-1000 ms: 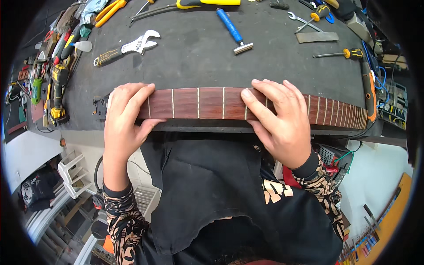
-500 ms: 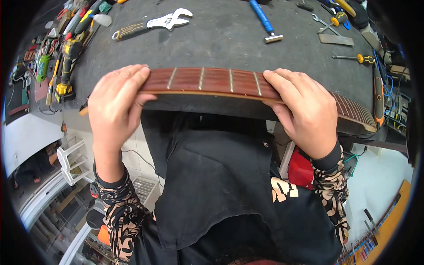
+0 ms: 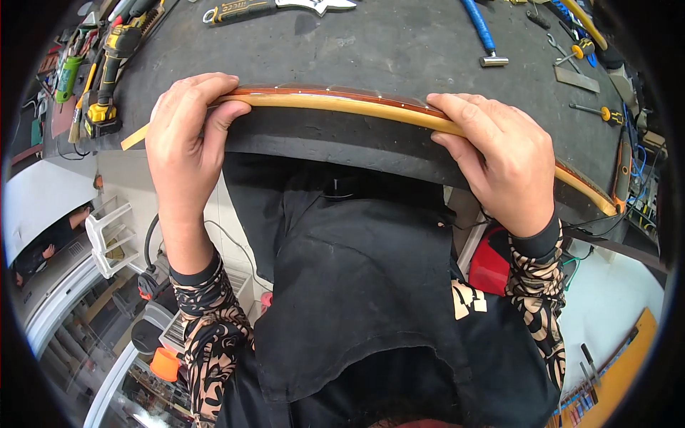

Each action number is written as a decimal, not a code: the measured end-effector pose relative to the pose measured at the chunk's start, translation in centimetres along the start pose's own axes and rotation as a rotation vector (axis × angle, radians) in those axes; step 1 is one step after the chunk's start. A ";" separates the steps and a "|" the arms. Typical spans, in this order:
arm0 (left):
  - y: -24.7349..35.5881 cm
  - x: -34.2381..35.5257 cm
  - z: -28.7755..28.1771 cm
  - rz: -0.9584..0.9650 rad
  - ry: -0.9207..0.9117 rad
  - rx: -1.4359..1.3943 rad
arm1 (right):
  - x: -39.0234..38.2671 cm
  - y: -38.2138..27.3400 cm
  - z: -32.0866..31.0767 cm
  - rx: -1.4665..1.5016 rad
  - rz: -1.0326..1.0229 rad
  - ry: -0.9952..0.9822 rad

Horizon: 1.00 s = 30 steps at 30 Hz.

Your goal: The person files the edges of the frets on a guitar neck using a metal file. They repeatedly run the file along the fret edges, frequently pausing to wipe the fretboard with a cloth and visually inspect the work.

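A long guitar neck [image 3: 335, 104] lies crosswise over the near edge of the dark workbench. Its pale wooden side with small dots faces me, and the reddish-brown fretboard shows only as a thin strip along the top. Toward its left end my left hand [image 3: 189, 135] grips it, thumb on the near side and fingers over the top. My right hand [image 3: 496, 150] holds it the same way farther right. Both palms hide parts of the neck, whose ends stick out beyond each hand.
On the bench [image 3: 399, 43] lie an adjustable wrench [image 3: 278, 8], a blue-handled hammer [image 3: 481, 32] and yellow-black screwdrivers [image 3: 599, 112]. A yellow-black power drill [image 3: 110, 78] stands at the left among several tools. Below left is a white rack [image 3: 110, 239]; another person's arm [image 3: 68, 221] shows beyond it.
The neck has been rolled in my hands: its fretboard faced up toward me before, and now its pale side does. Both hands still hold it. My view has shifted slightly.
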<state>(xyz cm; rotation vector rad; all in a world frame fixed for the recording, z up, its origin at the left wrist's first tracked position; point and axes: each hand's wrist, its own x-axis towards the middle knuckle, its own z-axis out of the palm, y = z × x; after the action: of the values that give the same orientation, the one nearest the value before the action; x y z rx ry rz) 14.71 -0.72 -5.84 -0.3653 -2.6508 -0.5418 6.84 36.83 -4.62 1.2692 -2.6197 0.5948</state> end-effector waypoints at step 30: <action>-0.5 -1.5 1.8 0.004 0.188 -0.058 | -0.8 -0.2 1.3 0.041 0.003 0.132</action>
<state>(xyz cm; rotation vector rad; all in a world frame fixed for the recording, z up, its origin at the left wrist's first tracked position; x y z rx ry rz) 15.22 -0.67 -8.21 -0.3199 -2.4576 -0.6209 7.51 36.76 -6.01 1.1935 -2.5147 0.7104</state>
